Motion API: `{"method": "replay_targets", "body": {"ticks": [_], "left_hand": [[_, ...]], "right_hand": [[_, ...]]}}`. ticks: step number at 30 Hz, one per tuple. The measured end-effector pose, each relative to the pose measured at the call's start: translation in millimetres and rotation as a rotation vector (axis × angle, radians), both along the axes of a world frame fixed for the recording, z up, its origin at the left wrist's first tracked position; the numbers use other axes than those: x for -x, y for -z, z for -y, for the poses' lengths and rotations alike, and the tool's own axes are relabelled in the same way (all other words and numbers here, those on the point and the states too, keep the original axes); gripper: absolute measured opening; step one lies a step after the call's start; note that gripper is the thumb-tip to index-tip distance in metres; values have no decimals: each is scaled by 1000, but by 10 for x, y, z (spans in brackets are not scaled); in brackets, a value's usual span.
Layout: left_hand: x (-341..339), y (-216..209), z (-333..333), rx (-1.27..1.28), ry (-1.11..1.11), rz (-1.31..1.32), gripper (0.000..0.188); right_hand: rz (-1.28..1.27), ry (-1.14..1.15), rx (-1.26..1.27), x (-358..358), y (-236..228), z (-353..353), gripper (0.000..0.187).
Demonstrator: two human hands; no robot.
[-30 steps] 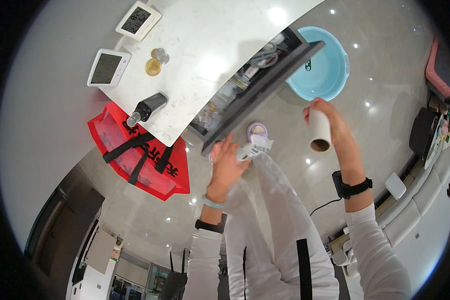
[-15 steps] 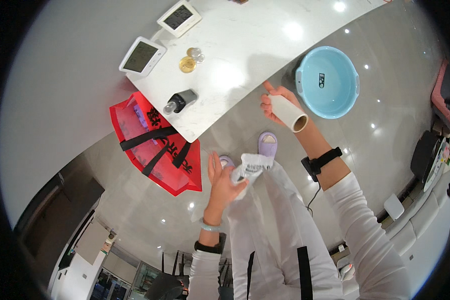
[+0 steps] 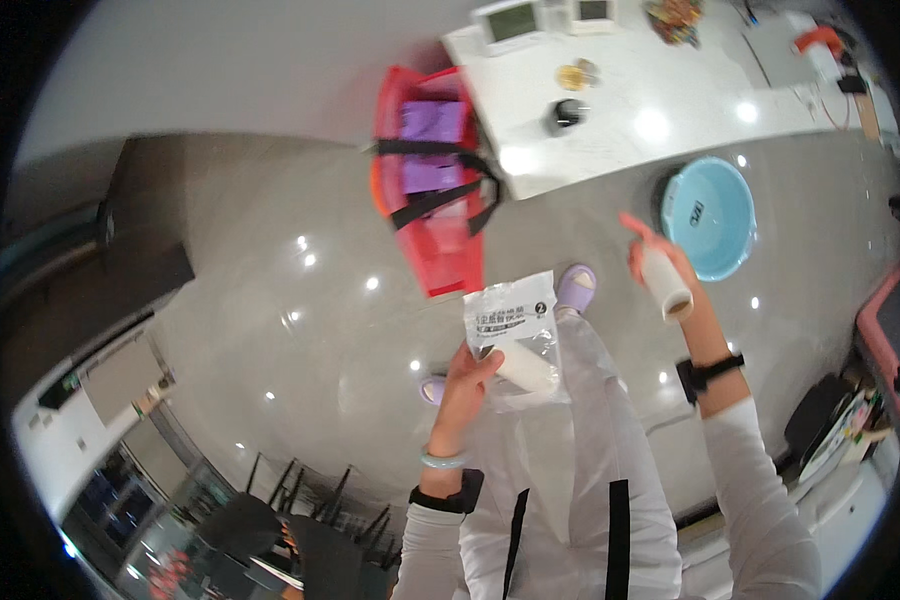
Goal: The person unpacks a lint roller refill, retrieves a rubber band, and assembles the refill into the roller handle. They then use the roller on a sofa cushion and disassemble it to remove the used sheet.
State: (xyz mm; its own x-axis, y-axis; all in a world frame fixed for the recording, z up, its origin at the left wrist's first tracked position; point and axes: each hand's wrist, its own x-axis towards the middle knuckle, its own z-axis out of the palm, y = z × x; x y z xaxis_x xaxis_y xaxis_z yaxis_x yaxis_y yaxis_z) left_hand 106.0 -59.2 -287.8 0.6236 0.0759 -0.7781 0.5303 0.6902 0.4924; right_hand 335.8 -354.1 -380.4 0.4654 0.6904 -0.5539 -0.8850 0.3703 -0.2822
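Note:
My left hand (image 3: 462,385) grips a clear plastic packet (image 3: 510,305) with dark print on its upper part. A white paper roll (image 3: 526,370) lies inside the packet. Higher on the right, my right hand (image 3: 654,250) is closed round a second white paper roll (image 3: 664,284), its hollow end toward me and the index finger stretched out. That hand is beside a light-blue plastic basin (image 3: 740,215). Left of the table stands a red tote bag (image 3: 435,265) with black handles and purple packages (image 3: 432,122) inside.
A white table (image 3: 535,180) fills the upper right. On it are a dark bottle (image 3: 567,115), coins (image 3: 571,77), two digital display units (image 3: 510,25) and a colourful ornament (image 3: 676,18). Dark chairs (image 3: 310,540) stand at lower left. Lilac slippers (image 3: 576,288) are on my feet.
My view has swung left, so the table and basin sit farther right. The packet, crumpled before, now hangs flatter and shows the roll inside. Both hands keep their hold.

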Motion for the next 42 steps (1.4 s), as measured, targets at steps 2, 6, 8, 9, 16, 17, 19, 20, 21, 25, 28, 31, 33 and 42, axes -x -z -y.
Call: {"method": "replay_targets", "body": {"ticks": [2, 6, 8, 9, 16, 17, 19, 20, 21, 25, 28, 31, 33, 42], "left_hand": [[212, -108, -35, 140, -151, 76, 53], [802, -645, -441, 197, -299, 116, 54], [1150, -981, -309, 96, -406, 302, 58], [1287, -1137, -446, 109, -474, 306, 58], [3500, -2510, -1569, -194, -891, 212, 58], [3748, -2665, -1750, -237, -961, 261, 59], [4432, -2957, -2192, -398, -1008, 243, 58], [4676, -3076, -2354, -486, -1023, 220, 58], [4910, -3172, -2514, -477, -1059, 237, 55], [5877, -3421, -3251, -551, -1129, 226, 43], [6604, -3527, -4143, -528, -1207, 145, 37], [7199, -3517, -5132, -516, -1526, 140, 34], [7655, -3474, -5868, -513, -1760, 157, 30], [9580, -3336, -8600, -463, -2304, 291, 33]], "right_hand": [[115, -247, 184, 445, -405, -76, 59], [358, -670, 339, 1389, -1584, -837, 46], [751, -883, 421, 1769, -2182, -1132, 46], [761, -972, 479, 1891, -2441, -1485, 47], [896, -1381, 166, 3637, -3752, -3751, 48], [966, -1464, 156, 3860, -3891, -4076, 47], [1105, -1538, 8, 4570, -4160, -4772, 46], [1112, -1624, 45, 4810, -4250, -5035, 46], [1114, -1668, -4, 5015, -4319, -5263, 46], [1207, -1930, -83, 5706, -4351, -6161, 45], [1200, -2039, -201, 6398, -4287, -7102, 48], [1204, -2009, -247, 7086, -4316, -8157, 53], [1286, -1975, -263, 7532, -4365, -9025, 57], [757, -2040, -166, 9277, -4248, -11954, 69]]}}
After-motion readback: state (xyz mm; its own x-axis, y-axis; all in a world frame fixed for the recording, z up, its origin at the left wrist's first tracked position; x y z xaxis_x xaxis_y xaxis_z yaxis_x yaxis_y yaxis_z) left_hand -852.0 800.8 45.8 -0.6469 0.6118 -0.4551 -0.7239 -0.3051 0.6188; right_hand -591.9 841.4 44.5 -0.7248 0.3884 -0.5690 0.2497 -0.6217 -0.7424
